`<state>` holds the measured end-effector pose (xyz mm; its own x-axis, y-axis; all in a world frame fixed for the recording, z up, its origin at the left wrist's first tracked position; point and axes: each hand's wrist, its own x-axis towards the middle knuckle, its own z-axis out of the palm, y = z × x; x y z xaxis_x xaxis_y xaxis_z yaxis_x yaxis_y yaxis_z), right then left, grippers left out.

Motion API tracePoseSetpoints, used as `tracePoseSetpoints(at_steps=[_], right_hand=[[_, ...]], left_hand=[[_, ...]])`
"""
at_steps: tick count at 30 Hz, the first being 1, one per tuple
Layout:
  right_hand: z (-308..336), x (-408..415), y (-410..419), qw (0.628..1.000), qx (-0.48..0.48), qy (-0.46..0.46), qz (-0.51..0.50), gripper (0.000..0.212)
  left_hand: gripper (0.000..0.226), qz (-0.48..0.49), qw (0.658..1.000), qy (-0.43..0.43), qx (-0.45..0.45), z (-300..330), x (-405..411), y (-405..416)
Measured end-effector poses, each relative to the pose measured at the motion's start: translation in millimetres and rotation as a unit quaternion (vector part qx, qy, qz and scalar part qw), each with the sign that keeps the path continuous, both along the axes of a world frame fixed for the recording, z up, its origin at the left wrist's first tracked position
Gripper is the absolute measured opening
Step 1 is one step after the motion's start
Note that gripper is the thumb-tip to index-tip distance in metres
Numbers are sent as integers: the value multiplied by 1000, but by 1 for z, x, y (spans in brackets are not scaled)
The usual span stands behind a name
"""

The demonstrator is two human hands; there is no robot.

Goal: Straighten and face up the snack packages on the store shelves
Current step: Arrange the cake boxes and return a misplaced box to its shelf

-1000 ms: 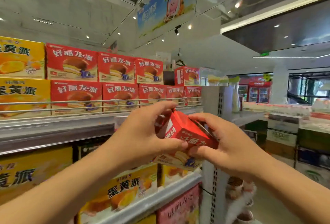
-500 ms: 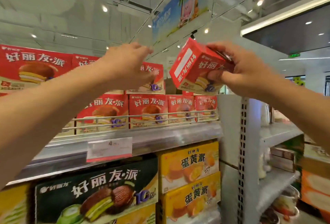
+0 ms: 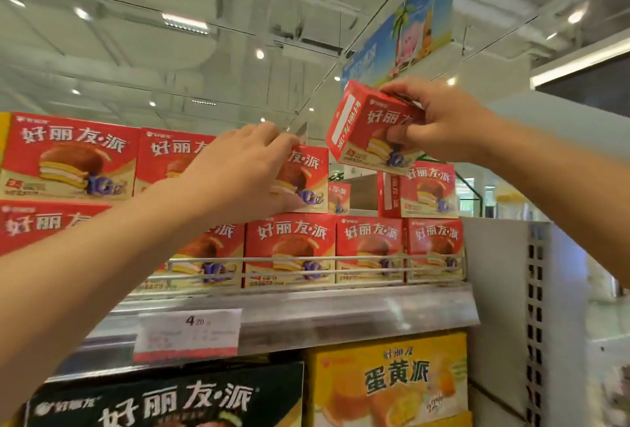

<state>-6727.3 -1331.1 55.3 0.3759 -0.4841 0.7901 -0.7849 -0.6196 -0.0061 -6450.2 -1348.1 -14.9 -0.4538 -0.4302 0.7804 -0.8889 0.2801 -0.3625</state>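
While both arms reach up to the top shelf: one box is aloft and one is being steadied
Right hand [image 3: 439, 120]: fingers curled round a small red pie box [image 3: 370, 133], thumb on its front, tilted, upper centre-right of frame
Position: in the air, just above the turned box [image 3: 422, 189] at the row's right end
Left hand [image 3: 245, 167]: fingers over the top edge of an upper-row box [image 3: 303, 178], centre; probably bracing it
Gap [image 3: 361, 193]: between those two boxes, a smaller box set back; likely slot for the held one
Lower row [image 3: 368, 249]: faces forward behind the wire rail [image 3: 306, 261]
Risk: knocking the turned box
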Motion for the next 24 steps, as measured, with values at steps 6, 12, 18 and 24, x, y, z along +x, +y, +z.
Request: tracePoseSetpoints(at_steps=[6, 12, 18, 24], right_hand=[[1, 1, -18, 997, 77, 7, 20, 52], [-11, 9, -39, 987, 151, 52, 4, 45], [-10, 11, -50, 972, 216, 81, -37, 19], [-8, 17, -48, 962, 250, 83, -70, 19]], left_hand=[[90, 0, 1000, 28, 14, 0, -2, -2], [88, 6, 999, 50, -5, -5, -9, -1], [90, 8, 999, 48, -18, -7, -8, -1], [90, 1, 999, 48, -15, -8, -8, -3]])
